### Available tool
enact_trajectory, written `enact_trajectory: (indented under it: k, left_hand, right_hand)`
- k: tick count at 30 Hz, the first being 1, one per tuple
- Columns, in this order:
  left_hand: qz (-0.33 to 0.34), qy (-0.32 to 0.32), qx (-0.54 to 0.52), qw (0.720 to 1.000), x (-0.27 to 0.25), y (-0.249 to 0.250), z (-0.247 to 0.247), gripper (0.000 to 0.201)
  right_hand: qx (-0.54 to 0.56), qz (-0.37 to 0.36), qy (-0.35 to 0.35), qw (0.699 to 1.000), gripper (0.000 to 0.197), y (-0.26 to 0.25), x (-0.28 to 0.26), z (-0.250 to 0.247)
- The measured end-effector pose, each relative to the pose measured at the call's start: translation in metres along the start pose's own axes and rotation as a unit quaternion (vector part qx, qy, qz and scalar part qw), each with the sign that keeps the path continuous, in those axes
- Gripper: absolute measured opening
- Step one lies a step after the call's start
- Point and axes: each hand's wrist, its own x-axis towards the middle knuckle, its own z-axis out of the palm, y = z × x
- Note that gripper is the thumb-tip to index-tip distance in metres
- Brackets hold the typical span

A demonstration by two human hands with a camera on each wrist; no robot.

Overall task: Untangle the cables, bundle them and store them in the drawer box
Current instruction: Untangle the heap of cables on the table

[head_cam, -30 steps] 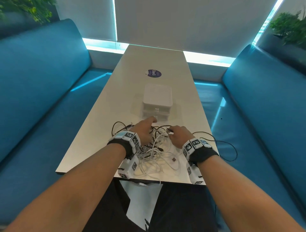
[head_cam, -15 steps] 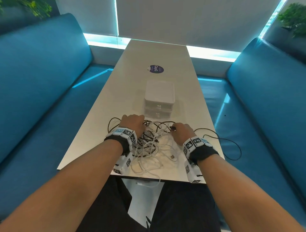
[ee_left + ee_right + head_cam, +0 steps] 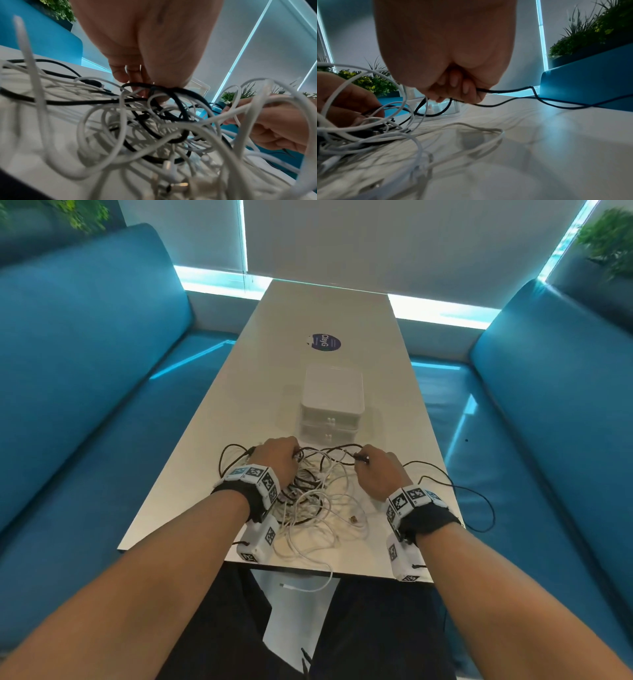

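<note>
My worry here is that I tighten the knot instead of loosening it. My left hand [image 3: 279, 458] pinches a black cable [image 3: 178, 102] at the far edge of the tangle [image 3: 315, 498], and my right hand [image 3: 378, 469] has its fingers curled round another black run [image 3: 508, 90] that trails off to the right over the desk [image 3: 329, 313]. If I pull these apart without finding a free end first, I judge the white loops threaded through the black ones will cinch down. One white cable end [image 3: 301, 587] already hangs off the near desk edge; a hard tug could drag more of the heap over.

The cables sit in a loose pile at the near end of the desk between my wrists, thin white leads and thicker black ones looped through each other, a metal plug [image 3: 352, 519] showing. The drawer box [image 3: 331, 402] stands just beyond, both drawers closed.
</note>
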Motion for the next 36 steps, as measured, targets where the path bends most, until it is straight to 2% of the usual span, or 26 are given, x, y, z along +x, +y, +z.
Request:
enact_trajectory:
  k: [2, 6, 10, 14, 16, 19, 21, 24, 29, 33, 36]
  left_hand:
    - [-0.004, 0.008, 0.036, 0.999, -0.001, 0.004, -0.002, 0.019]
    - [-0.019, 0.015, 0.096, 0.995, -0.002, 0.007, -0.001, 0.043]
    - [-0.011, 0.013, 0.136, 0.991, -0.001, 0.003, 0.0, 0.059]
    - [-0.021, 0.002, 0.173, 0.985, -0.002, 0.005, 0.0, 0.052]
    - [-0.033, 0.008, 0.189, 0.981, -0.002, 0.007, 0.001, 0.046]
    - [-0.054, 0.029, 0.215, 0.975, -0.003, 0.004, 0.0, 0.044]
    - [-0.058, 0.046, 0.227, 0.971, -0.003, 0.001, -0.002, 0.044]
    - [-0.072, 0.049, 0.231, 0.969, -0.006, -0.001, -0.003, 0.044]
    - [-0.099, 0.06, 0.239, 0.964, -0.008, 0.0, -0.005, 0.043]
    - [-0.091, 0.071, 0.237, 0.965, -0.007, 0.005, -0.007, 0.049]
    - [-0.087, 0.085, 0.215, 0.969, -0.007, 0.009, -0.012, 0.05]
  right_hand:
    - [-0.004, 0.023, 0.004, 1.0, 0.023, 0.002, -0.001, -0.003]
    - [-0.05, 0.025, 0.027, 0.998, 0.039, 0.007, -0.001, -0.008]
    - [-0.126, 0.108, 0.032, 0.986, 0.031, 0.021, -0.001, -0.014]
    - [-0.146, 0.163, 0.033, 0.975, 0.031, 0.026, -0.003, -0.017]
    - [-0.123, 0.145, 0.029, 0.981, 0.032, 0.023, -0.003, -0.017]
    - [-0.082, 0.078, 0.002, 0.994, 0.03, 0.022, -0.004, -0.016]
    - [-0.116, 0.08, -0.015, 0.99, 0.029, 0.024, -0.009, -0.018]
    - [-0.201, 0.136, -0.046, 0.969, 0.025, 0.032, -0.016, -0.022]
    - [-0.263, 0.172, -0.019, 0.949, 0.019, 0.038, -0.024, -0.027]
    - [-0.235, 0.173, 0.006, 0.956, 0.026, 0.029, -0.023, -0.02]
    - [-0.223, 0.148, -0.006, 0.964, 0.023, 0.028, -0.02, -0.014]
